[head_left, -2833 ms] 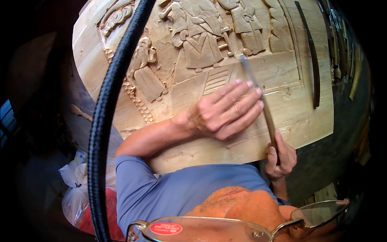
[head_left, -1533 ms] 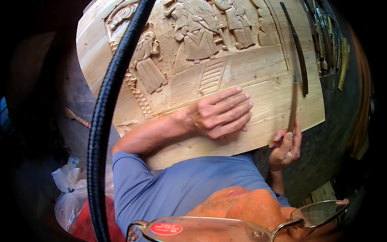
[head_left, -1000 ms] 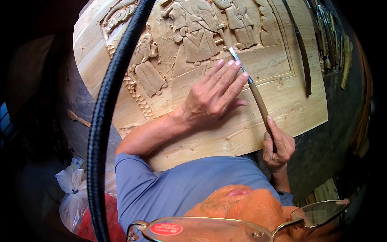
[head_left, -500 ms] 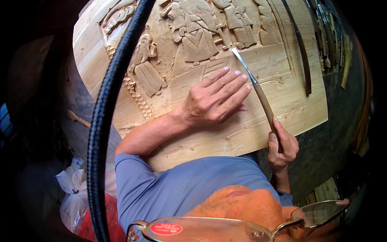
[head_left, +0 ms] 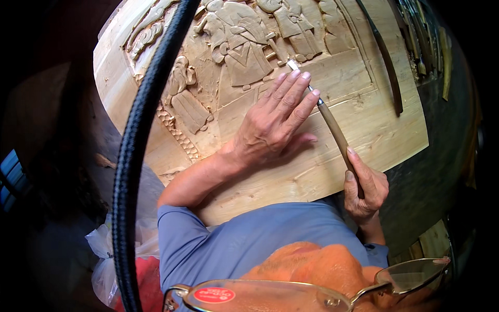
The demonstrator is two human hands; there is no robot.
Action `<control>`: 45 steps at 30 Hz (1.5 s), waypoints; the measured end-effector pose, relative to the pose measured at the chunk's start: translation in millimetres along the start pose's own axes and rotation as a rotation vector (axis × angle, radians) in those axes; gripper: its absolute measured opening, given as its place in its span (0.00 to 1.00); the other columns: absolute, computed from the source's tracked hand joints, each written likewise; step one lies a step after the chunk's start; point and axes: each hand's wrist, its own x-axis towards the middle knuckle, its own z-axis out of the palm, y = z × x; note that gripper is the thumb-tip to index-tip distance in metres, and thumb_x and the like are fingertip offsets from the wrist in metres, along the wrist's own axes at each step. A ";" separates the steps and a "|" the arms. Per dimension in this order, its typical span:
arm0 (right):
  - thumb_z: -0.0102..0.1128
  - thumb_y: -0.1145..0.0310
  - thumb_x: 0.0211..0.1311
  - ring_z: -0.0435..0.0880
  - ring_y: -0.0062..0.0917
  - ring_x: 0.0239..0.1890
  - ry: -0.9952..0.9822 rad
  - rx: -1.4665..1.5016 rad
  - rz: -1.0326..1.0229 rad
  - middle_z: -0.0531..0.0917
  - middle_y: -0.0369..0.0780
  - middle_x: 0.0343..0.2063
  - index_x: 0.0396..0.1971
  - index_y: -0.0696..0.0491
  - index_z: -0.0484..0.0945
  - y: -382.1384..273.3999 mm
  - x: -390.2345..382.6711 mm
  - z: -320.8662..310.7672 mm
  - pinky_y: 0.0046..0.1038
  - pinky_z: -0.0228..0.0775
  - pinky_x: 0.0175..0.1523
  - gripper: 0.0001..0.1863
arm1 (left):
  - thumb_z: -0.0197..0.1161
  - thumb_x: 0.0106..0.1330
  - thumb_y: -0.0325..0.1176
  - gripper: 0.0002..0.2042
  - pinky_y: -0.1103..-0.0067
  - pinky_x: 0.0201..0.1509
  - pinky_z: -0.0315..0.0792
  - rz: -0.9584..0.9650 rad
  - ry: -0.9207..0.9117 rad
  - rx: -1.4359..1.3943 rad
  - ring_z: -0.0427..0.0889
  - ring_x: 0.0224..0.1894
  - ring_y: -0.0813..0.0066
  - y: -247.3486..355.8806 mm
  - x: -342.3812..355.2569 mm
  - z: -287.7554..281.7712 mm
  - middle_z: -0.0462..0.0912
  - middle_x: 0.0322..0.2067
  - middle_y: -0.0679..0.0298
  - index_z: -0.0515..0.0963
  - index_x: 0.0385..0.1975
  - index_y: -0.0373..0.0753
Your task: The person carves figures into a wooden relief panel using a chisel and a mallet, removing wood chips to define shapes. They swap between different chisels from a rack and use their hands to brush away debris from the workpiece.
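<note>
My right hand (head_left: 366, 191) is closed round the end of the brown wooden handle of a carving chisel (head_left: 334, 127). From there the tool slants up and left to a pale metal blade resting at the foot of the carved figures. My left hand (head_left: 273, 117) is stretched out, palm down, over the carved wooden panel (head_left: 306, 174). Its fingertips lie across the chisel's metal shank just behind the blade, hiding part of it. Robed figures (head_left: 241, 47) in relief stand at the panel's far side, and a smaller figure (head_left: 188, 99) is to the left.
A second long, dark-handled tool (head_left: 387, 67) lies on the panel's right side. Several more carving tools (head_left: 423, 44) are bunched at the far right. A thick black braided cable (head_left: 136, 135) crosses the view at left. Below it sits a clear plastic bag (head_left: 104, 260).
The left hand's fingers have swung up and now overlap the chisel's shank. The blade has shifted slightly left along the carving. The right hand keeps its grip on the handle.
</note>
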 end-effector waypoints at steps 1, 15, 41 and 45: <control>0.67 0.86 0.61 0.82 0.32 0.20 -0.002 0.007 0.001 0.89 0.48 0.31 0.64 0.67 0.83 1.2 -1.5 1.5 0.32 0.73 0.29 0.28 | 0.78 0.66 0.53 0.41 0.52 0.80 0.70 0.000 -0.004 0.004 0.75 0.75 0.38 -0.5 -0.1 0.5 0.74 0.73 0.39 0.74 0.74 0.33; 0.65 0.84 0.64 0.79 0.34 0.19 -0.065 0.003 0.012 0.85 0.46 0.27 0.66 0.68 0.81 8.2 -7.1 13.7 0.34 0.71 0.27 0.28 | 0.78 0.66 0.54 0.40 0.52 0.78 0.73 -0.038 0.014 0.016 0.77 0.74 0.38 -3.2 -1.5 1.0 0.76 0.72 0.38 0.77 0.71 0.32; 0.65 0.81 0.69 0.92 0.38 0.29 0.005 0.076 0.063 0.93 0.52 0.39 0.63 0.67 0.83 13.4 -16.8 13.3 0.33 0.82 0.36 0.23 | 0.72 0.71 0.46 0.33 0.51 0.81 0.69 0.100 0.093 0.062 0.75 0.76 0.40 5.0 1.1 -1.8 0.77 0.72 0.41 0.75 0.72 0.33; 0.62 0.81 0.73 0.88 0.28 0.25 0.019 0.220 0.222 0.90 0.45 0.31 0.66 0.64 0.82 6.6 -19.0 3.1 0.29 0.80 0.35 0.23 | 0.79 0.68 0.43 0.36 0.52 0.80 0.71 0.133 0.105 0.061 0.75 0.76 0.41 6.5 0.1 -2.7 0.76 0.73 0.42 0.75 0.73 0.33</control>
